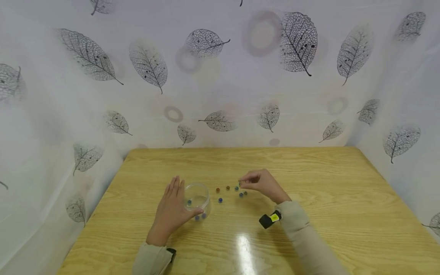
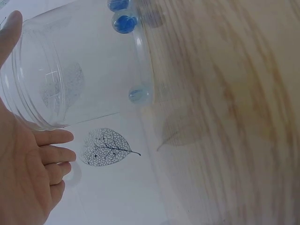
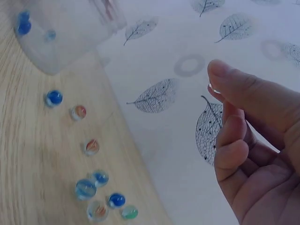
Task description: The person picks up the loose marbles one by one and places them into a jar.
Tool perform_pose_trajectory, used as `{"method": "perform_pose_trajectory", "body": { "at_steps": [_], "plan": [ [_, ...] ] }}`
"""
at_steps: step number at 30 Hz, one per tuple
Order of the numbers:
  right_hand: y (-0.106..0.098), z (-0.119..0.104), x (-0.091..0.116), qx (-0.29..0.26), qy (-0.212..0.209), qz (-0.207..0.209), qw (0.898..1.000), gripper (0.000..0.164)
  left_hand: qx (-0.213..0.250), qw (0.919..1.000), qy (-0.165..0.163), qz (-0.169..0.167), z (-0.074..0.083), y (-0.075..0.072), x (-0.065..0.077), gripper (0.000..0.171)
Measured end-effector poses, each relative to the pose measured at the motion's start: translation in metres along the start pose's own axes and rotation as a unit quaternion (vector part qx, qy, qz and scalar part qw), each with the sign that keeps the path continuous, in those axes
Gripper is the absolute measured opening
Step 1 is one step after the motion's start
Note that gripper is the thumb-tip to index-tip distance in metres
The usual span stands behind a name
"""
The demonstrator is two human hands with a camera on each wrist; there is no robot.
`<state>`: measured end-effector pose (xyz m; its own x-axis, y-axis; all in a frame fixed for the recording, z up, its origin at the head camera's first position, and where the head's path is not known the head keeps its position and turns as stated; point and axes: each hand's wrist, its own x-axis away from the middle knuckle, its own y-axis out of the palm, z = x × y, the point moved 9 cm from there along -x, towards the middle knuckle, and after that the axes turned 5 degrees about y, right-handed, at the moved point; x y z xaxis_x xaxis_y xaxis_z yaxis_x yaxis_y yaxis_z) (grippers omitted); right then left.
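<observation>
Pale cloth (image 1: 240,95) on three sides, printed with dark leaves (image 1: 299,42). Wood-grain desk (image 1: 326,179) below, glare on its near part.

Jar (image 1: 199,198): clear, upright, mouth up, on the desk left of centre. Three bluish marbles (image 1: 204,215) low inside it.

Left hand (image 1: 172,210): at the jar's left side, forearm rising from the near edge. Fingers long and straight, close together, pointing away; thumb swung well out, crossing the jar's near side. Wide span, jar between thumb and fingers. Firmness of contact: cannot tell.

Right hand (image 1: 264,184): raised over the desk to the right of the jar, well apart from it. Forearm slants in from lower right, hand pointing left. Thumb and forefinger drawn to a narrow pinch; other fingers folded toward the palm. A small clear glint at the tips, seemingly a marble, mostly hidden; colour uncertain.

Loose marbles (image 3: 86,188): eight on the desk in the right wrist view. A blue one (image 1: 220,200) and an orange one (image 1: 218,190) lie nearest the jar; most of the others group near the right hand.

Beige sleeves (image 1: 302,229) on both arms, black device (image 1: 269,219) at the right wrist.
</observation>
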<state>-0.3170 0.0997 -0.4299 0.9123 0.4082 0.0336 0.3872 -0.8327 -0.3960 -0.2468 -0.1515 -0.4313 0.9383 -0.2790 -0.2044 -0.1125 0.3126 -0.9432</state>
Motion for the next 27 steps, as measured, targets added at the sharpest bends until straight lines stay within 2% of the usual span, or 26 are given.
{"method": "perform_pose_trajectory", "body": {
  "at_steps": [6, 14, 27],
  "plan": [
    [0.010, -0.023, 0.002, -0.015, -0.009, -0.009, 1.000, 0.026, 0.002, 1.0000, -0.003, -0.007, -0.001, 0.001, 0.001, 0.114],
    [0.027, -0.034, -0.007, -0.020, -0.032, -0.015, 0.999, 0.021, -0.001, 1.0000, -0.001, 0.001, 0.000, 0.001, 0.001, 0.113],
    [0.060, -0.057, -0.020, -0.019, -0.046, -0.046, 0.998, 0.025, -0.002, 1.0000, 0.003, -0.001, 0.000, 0.001, 0.001, 0.114]
  ]
}}
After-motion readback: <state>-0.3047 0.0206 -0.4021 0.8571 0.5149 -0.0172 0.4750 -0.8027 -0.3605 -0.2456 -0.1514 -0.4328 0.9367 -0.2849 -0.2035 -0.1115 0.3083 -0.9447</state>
